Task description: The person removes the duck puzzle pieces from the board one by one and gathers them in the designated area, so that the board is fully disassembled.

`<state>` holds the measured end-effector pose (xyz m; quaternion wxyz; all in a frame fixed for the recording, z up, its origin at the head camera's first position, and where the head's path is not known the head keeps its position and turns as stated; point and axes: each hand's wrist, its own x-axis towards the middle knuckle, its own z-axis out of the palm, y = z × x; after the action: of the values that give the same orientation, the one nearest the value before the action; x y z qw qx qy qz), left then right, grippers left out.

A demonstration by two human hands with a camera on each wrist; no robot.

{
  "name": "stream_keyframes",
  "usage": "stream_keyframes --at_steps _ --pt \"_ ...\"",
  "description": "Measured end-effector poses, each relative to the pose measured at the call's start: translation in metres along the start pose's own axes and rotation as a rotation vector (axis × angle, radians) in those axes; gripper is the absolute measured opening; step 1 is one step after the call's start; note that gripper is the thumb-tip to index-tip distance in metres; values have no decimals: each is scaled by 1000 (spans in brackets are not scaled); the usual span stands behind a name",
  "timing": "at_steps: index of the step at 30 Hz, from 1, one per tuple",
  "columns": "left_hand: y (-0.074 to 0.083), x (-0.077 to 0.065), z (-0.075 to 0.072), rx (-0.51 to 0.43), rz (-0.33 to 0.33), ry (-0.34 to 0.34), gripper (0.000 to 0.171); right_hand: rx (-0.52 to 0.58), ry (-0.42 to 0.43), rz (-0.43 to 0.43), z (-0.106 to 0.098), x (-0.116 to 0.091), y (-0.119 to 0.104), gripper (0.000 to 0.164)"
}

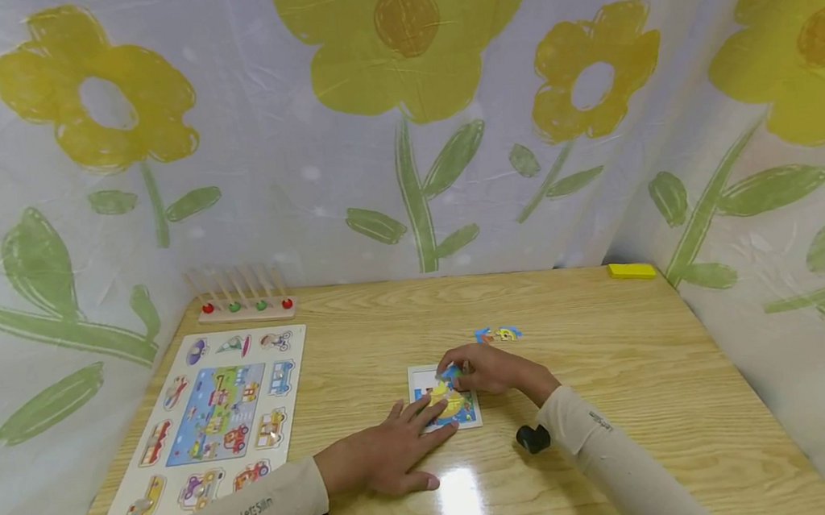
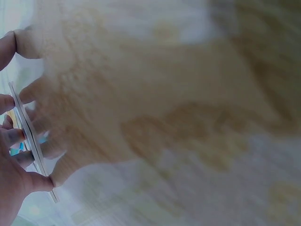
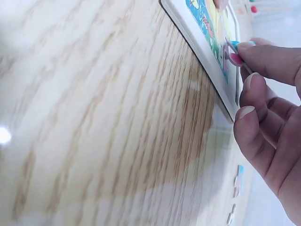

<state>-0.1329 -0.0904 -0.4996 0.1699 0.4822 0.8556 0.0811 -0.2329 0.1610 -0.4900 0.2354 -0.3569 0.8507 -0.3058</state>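
Observation:
A small jigsaw puzzle in a white frame (image 1: pixel 472 418) lies on the table, its picture yellow and blue. My left hand (image 1: pixel 397 451) rests over its lower left part with fingers spread and fairly straight; in the left wrist view the fingers (image 2: pixel 40 181) lie along the frame's edge. At the upper right of the puzzle, my right hand (image 1: pixel 492 367) pinches a puzzle piece (image 3: pixel 236 59) between thumb and forefinger. The piece is tilted over the board and shows blue and pink. Beyond the right hand lie loose puzzle pieces (image 1: pixel 500 334), blue and yellow.
To the left lies a large knob puzzle board (image 1: pixel 289 356) with vehicle pictures. Behind it stands a wooden peg rack (image 1: pixel 248 312) with red and green beads. A yellow block (image 1: pixel 632 271) sits at the back right. Flower-printed curtains (image 1: pixel 254 181) enclose the table.

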Motion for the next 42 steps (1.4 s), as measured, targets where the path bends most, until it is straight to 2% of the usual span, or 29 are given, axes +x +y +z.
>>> stream_keyframes --at_steps 9,14,23,34,42 --pt "0 0 0 -14 -3 -6 75 22 46 44 0 -6 -4 25" --pt "-1 0 0 -7 -6 -10 75 27 55 27 -2 -9 -5 20" --pt "0 0 0 0 -11 -14 75 -7 71 14 -3 -11 -6 25" --pt "0 0 -1 -1 -6 -13 75 -67 129 19 -8 -16 -5 23" --pt "0 0 -1 6 -4 -6 75 -26 131 11 -9 -21 -3 22"
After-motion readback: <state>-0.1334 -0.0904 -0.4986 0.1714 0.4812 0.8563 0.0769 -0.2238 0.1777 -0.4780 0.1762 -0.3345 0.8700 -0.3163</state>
